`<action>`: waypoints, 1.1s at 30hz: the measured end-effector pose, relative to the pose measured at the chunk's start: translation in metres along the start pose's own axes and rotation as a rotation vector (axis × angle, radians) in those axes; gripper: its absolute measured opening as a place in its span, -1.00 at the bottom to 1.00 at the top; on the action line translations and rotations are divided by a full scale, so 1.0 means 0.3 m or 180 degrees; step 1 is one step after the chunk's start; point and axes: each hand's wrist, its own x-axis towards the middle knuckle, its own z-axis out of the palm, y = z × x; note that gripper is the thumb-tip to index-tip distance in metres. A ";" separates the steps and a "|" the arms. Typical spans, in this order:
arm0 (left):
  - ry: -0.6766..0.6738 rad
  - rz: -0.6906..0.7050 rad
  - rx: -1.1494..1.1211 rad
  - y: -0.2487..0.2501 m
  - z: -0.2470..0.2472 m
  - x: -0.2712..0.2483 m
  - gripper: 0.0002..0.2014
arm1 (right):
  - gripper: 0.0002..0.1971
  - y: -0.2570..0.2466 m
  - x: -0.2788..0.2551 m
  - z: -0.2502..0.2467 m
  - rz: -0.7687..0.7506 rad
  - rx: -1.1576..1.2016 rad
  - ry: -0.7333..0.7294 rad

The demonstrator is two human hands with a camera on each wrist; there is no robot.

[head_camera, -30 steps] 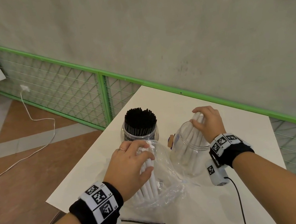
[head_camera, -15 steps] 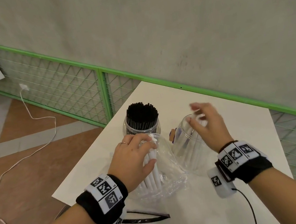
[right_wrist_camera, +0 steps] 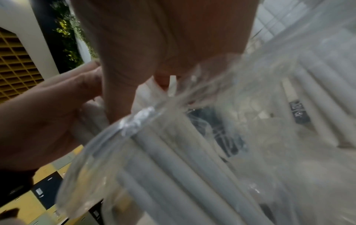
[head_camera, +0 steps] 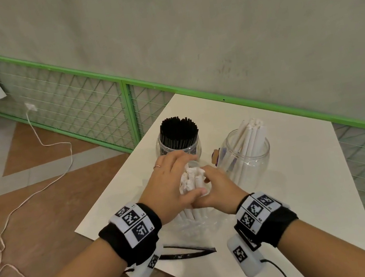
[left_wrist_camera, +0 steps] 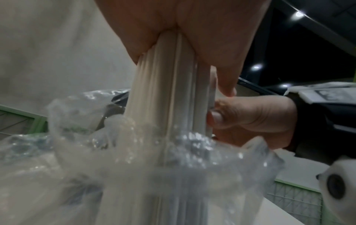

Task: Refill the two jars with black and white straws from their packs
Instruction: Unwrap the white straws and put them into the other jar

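A bundle of white straws (head_camera: 191, 179) stands upright in its crumpled clear pack (head_camera: 199, 227) near the table's front. My left hand (head_camera: 171, 182) grips the bundle near its top. My right hand (head_camera: 217, 190) holds the same bundle from the right, thumb against the straws (left_wrist_camera: 173, 91). The clear pack (left_wrist_camera: 134, 159) bunches around the straws' lower part, and it also fills the right wrist view (right_wrist_camera: 192, 137). Behind stand two clear jars: the left jar (head_camera: 178, 139) is packed with black straws, the right jar (head_camera: 246, 154) holds a few white straws leaning to the right.
A flat black strip of wrapper (head_camera: 186, 252) lies on the white table (head_camera: 303, 191) by its front edge. A green mesh fence (head_camera: 91, 104) runs behind the table. A white cable (head_camera: 42, 145) trails over the floor at the left.
My right hand has left the jar of white straws and come over to the bundle in the pack, which my left hand kept holding. The white straws now stay in the right jar.
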 end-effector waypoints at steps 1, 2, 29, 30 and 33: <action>-0.0074 -0.0003 -0.0018 -0.005 -0.007 -0.002 -0.29 | -0.57 0.004 0.001 0.001 -0.0043 -0.0068 -0.0029; -0.0192 -0.0012 0.0020 -0.011 -0.015 -0.002 -0.26 | -0.65 0.007 -0.002 -0.001 -0.0053 -0.0069 -0.0051; -0.0194 0.0094 0.0617 -0.043 -0.010 -0.028 -0.64 | -0.74 0.026 -0.009 -0.025 0.0005 0.1018 0.0103; -0.0145 0.0094 0.0651 -0.041 -0.004 -0.028 -0.70 | -0.78 0.014 -0.017 -0.035 -0.0013 0.1044 0.0120; -0.0025 -0.0007 0.0682 -0.030 0.014 -0.026 -0.74 | -0.89 -0.030 -0.038 -0.077 -0.0077 0.1196 0.0288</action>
